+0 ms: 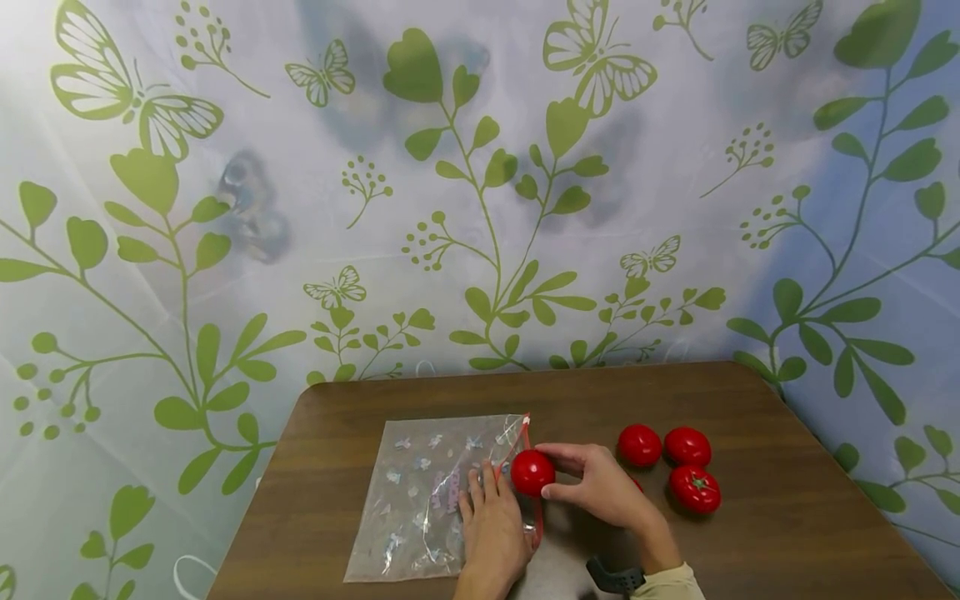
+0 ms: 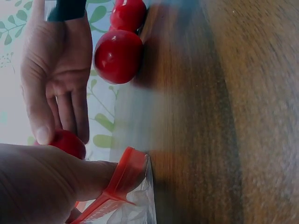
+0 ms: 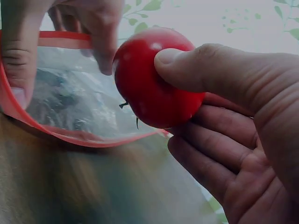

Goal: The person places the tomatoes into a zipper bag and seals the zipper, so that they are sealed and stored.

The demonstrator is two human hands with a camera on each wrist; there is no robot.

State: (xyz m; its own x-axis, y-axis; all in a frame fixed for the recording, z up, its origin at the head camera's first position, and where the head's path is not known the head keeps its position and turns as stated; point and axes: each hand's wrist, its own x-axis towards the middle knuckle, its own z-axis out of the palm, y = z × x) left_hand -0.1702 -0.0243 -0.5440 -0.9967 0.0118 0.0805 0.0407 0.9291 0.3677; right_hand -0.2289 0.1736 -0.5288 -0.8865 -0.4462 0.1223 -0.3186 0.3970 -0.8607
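Holding one red tomato [image 1: 532,472] at the mouth of one see-through bag [image 1: 405,508].

My right hand [image 1: 600,487] pinches the tomato between thumb and fingers, just beside the bag's red edge [image 3: 98,142]. My left hand [image 1: 495,533] has its thumb and fingers wide apart in the mouth, and the bag lies flat on one brown table [image 1: 765,500]. Three more tomatoes [image 1: 687,447] sit close together to the right. A bit of red [image 1: 637,483] peeks out behind my right hand, mostly hidden.
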